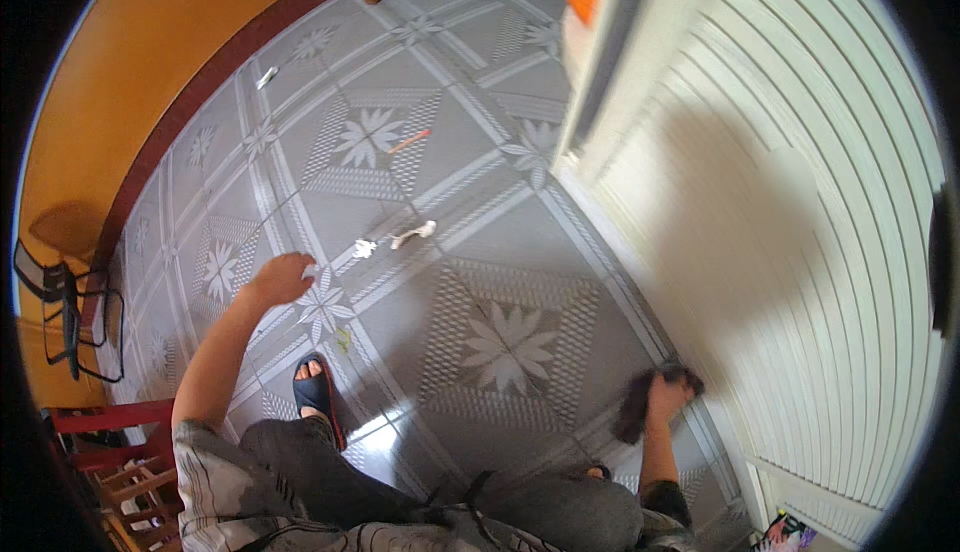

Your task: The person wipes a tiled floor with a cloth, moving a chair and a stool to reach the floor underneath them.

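My right hand [666, 400] grips a dark cloth [636, 409], held low beside the bottom of a white ribbed door panel [780, 402]. Part of the cloth is covered by my fingers, and whether it touches the panel I cannot tell. My left hand [281, 279] hangs over the patterned tile floor [502, 237] with its fingers loosely bent and nothing in them. Past it on the tiles lie a crumpled white scrap [364, 249] and a longer white piece [413, 234]. My shadow falls across the panel.
Farther off lie a thin orange-red stick [409, 141] and a small white item [267, 77]. A black-framed chair [67, 304] stands by the orange wall [150, 19]. Wooden red furniture [112, 424] is at lower left. Something orange [579, 1] shows past the panel's edge.
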Action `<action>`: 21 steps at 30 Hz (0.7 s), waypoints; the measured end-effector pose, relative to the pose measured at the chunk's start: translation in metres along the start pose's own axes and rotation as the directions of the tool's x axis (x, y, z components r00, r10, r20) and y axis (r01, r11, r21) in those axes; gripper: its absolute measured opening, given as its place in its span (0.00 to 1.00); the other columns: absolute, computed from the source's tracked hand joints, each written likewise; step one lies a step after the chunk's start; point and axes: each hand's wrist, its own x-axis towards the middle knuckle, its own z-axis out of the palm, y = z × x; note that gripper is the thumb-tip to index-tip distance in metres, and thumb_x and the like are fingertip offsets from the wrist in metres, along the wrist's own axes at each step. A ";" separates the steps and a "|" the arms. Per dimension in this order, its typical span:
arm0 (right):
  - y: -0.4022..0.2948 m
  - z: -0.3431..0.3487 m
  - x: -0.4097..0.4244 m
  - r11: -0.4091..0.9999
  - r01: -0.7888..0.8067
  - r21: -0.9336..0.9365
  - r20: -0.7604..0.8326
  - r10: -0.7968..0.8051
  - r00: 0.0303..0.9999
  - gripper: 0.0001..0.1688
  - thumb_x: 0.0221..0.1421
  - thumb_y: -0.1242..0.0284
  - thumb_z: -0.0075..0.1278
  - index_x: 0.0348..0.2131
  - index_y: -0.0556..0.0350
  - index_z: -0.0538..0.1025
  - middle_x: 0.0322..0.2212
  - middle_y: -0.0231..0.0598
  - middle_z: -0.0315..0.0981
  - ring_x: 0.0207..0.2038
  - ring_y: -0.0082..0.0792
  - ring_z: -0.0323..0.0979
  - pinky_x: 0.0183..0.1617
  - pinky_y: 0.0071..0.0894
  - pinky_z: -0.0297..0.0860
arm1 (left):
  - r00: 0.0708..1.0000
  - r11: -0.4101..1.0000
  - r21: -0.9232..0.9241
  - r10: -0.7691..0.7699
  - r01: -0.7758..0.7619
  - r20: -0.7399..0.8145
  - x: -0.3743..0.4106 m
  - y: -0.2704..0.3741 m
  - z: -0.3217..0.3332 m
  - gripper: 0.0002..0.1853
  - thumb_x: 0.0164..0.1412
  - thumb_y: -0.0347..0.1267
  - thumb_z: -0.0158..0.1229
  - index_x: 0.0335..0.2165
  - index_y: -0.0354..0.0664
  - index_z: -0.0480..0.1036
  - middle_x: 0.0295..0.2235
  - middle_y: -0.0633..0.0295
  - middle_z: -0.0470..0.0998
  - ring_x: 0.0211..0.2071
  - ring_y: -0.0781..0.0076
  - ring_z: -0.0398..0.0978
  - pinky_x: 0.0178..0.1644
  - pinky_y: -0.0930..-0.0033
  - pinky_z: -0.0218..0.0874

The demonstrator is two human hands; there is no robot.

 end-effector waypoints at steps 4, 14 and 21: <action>-0.253 0.021 0.023 0.967 0.205 0.149 0.055 -0.215 0.975 0.43 0.41 0.63 0.58 0.54 0.62 0.62 0.54 0.64 0.51 0.57 0.60 0.52 0.59 0.52 0.55 | 0.990 0.987 -0.078 -0.134 0.137 0.042 -0.052 -0.075 0.059 0.19 0.50 0.35 0.55 0.42 0.39 0.70 0.38 0.46 0.73 0.42 0.47 0.70 0.48 0.52 0.62; -0.512 -0.054 -0.124 0.231 0.935 0.269 -0.310 -0.899 0.311 0.35 0.41 0.77 0.53 0.53 0.46 0.66 0.49 0.52 0.61 0.50 0.56 0.62 0.54 0.49 0.60 | 0.776 0.809 -0.259 -0.584 0.529 -0.238 -0.132 -0.226 0.222 0.31 0.50 0.32 0.57 0.53 0.34 0.58 0.53 0.37 0.59 0.51 0.39 0.59 0.55 0.51 0.54; -0.339 0.044 -0.356 -0.599 0.602 0.528 0.235 -0.579 -0.781 0.28 0.53 0.61 0.47 0.51 0.55 0.66 0.40 0.42 0.70 0.32 0.37 0.67 0.31 0.42 0.67 | 0.513 0.720 -0.344 -0.680 0.603 -0.523 -0.081 -0.227 0.253 0.30 0.54 0.33 0.49 0.55 0.35 0.56 0.54 0.38 0.56 0.56 0.41 0.52 0.59 0.41 0.42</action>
